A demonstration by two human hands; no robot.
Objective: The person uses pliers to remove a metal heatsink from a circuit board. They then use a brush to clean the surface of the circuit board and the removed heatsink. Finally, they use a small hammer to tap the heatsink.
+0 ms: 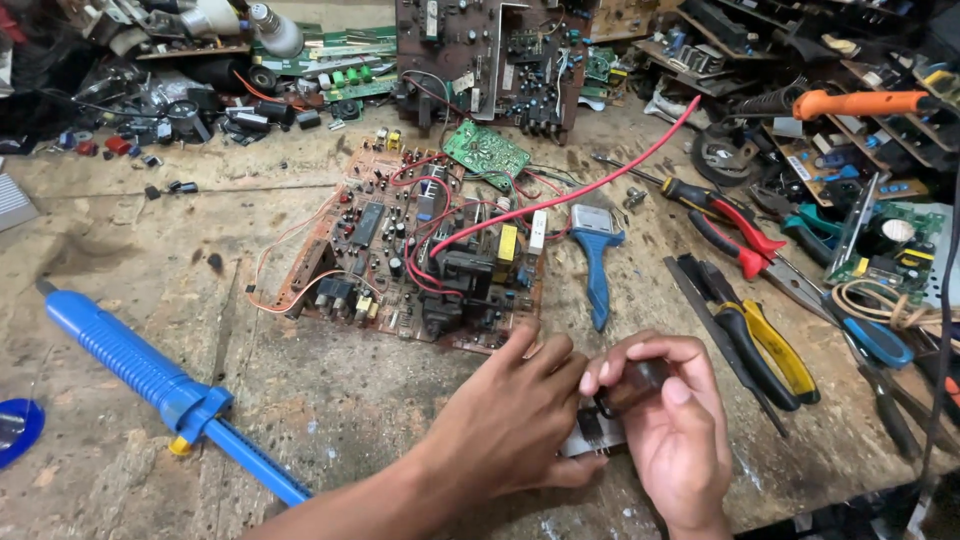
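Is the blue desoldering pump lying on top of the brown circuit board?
No, the blue desoldering pump lies on the bare workbench, apart from the brown circuit board and to its left.

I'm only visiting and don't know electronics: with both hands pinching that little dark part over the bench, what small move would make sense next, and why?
Probably a slight turn of the small dark part toward the eyes. The right hand pinches it and the left hand touches its end, so fingers hide most of it. The circuit board it might belong to lies just beyond, untouched.

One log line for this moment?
left hand: on small dark part | right hand: pinching it | circuit board: behind | pliers: right
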